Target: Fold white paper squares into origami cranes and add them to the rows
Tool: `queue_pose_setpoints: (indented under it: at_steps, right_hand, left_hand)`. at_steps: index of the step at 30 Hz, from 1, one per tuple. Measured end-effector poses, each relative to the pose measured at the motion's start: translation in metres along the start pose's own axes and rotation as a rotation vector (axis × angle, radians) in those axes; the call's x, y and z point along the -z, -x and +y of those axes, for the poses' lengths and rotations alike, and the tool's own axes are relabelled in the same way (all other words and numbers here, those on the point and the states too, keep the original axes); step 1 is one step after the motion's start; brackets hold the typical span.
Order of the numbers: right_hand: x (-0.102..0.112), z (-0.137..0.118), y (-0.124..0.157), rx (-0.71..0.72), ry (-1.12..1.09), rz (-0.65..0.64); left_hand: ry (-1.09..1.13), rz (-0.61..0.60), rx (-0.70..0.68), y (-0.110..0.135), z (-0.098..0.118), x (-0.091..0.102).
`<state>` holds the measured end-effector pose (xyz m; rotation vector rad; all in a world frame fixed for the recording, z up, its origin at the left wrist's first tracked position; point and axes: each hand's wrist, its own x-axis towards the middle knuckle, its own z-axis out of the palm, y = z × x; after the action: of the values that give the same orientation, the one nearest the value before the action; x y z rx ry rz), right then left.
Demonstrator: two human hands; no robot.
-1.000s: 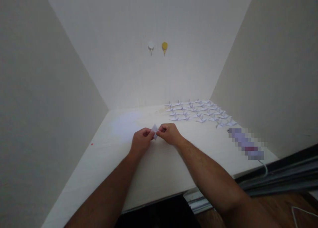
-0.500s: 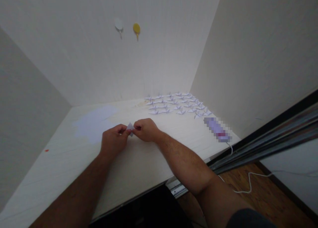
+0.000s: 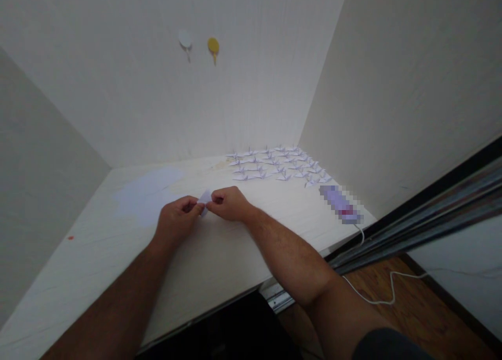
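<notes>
A small folded piece of pale lilac paper (image 3: 204, 197) is pinched between my two hands just above the white table (image 3: 219, 255). My left hand (image 3: 177, 220) grips its left side with closed fingers. My right hand (image 3: 228, 203) grips its right side, fingers curled and pressed together. Most of the paper is hidden by my fingertips. Several finished paper cranes (image 3: 274, 164) of the same pale paper lie in rows at the far right of the table.
A blurred-out oblong object (image 3: 340, 205) with a white cable (image 3: 372, 292) lies near the table's right edge. Two round wall hooks, white (image 3: 184, 39) and yellow (image 3: 213, 45), hang on the back wall. Walls close in left, back and right. A small red speck (image 3: 70, 237) marks the table's left.
The view has swung to the right, so the hands and cranes sit further left in the picture. My hands stay together on the folded paper, which has tilted slightly between the fingers.
</notes>
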<state>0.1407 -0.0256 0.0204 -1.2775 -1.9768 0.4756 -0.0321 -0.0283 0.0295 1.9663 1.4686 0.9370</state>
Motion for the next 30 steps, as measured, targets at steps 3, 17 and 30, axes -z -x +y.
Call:
queue_pose_setpoints:
  at_steps: [3,17,30]
  right_hand:
    - [0.001,0.0,0.0,0.004,0.012,0.003]
    - [0.002,-0.004,0.0,-0.01,0.043,-0.007]
    - [-0.008,0.007,-0.001,-0.109,-0.185,0.193]
  left_hand:
    - [-0.001,0.006,0.022,0.001,0.002,-0.001]
    - [0.041,0.039,0.046,0.001,0.001,-0.003]
    - [0.785,-0.038,0.224,0.001,-0.004,-0.011]
